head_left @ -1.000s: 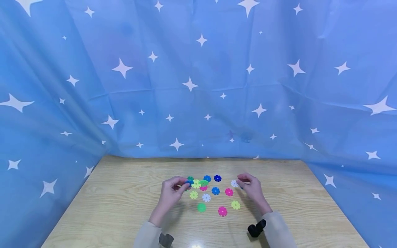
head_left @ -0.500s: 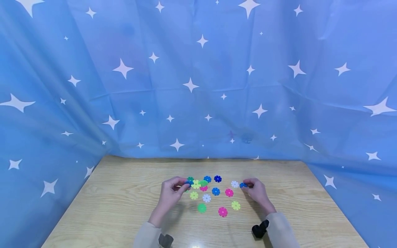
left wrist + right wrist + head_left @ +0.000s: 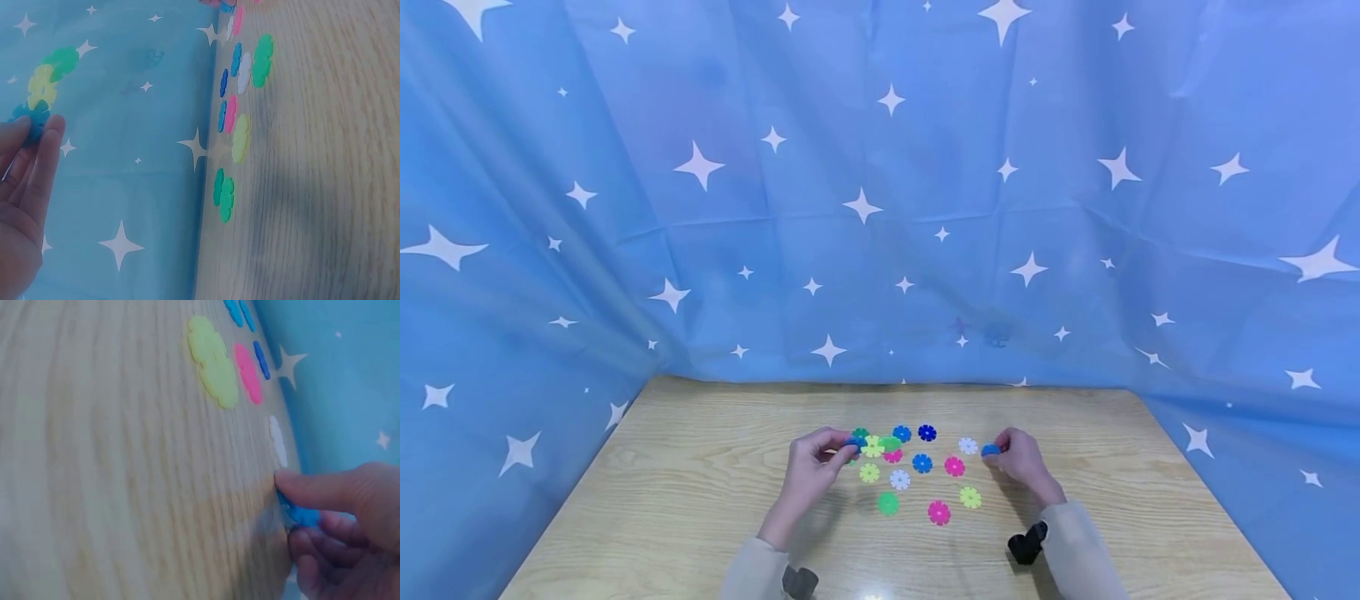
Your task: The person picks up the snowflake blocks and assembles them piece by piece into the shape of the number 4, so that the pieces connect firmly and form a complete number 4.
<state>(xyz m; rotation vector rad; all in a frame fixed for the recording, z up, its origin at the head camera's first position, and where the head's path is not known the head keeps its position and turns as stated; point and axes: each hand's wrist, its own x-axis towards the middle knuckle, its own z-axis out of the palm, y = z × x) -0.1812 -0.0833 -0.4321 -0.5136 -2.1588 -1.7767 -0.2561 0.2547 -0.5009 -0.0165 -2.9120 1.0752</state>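
Note:
My left hand (image 3: 812, 467) pinches the blue end of a short chain of notched flower discs, held above the table. In the left wrist view, that blue flower disc (image 3: 36, 122) joins a yellow flower disc (image 3: 41, 86), which links to a green flower disc (image 3: 62, 61). At the right of the scattered pieces, my right hand (image 3: 1024, 460) grips a loose blue flower disc (image 3: 990, 450) between thumb and fingers. The right wrist view has this disc tilted, close to the tabletop and partly hidden by the thumb. A white flower disc (image 3: 967, 446) lies just left of it.
Several loose flower discs lie between the hands, among them a pink flower disc (image 3: 938, 512), a yellow-green flower disc (image 3: 970, 497) and a green flower disc (image 3: 888, 503). The wooden table (image 3: 700, 500) ends at a blue star-patterned curtain (image 3: 820, 250) behind.
My right hand has moved slightly right and down, off the white disc's side, and has taken hold of the blue disc. The left hand with its chain has stayed nearly still.

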